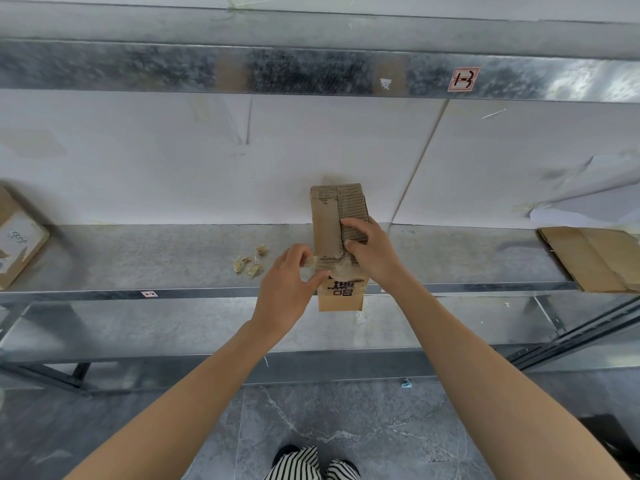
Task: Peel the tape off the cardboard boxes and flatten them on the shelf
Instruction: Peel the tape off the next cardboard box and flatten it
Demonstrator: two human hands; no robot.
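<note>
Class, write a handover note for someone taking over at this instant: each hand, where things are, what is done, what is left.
Right hand grips the box on the shelf. Left hand pinches a tape strip at its near end.
Done: tape scraps lie left of the box; flattened cardboard lies far right.
Left: finish peeling, flatten this box; second box sits far left.

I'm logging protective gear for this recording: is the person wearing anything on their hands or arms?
Nothing shows. The left hand and right hand are bare, without gloves, rings or a watch. The left forearm and right forearm are uncovered; no sleeve reaches into view.
</note>
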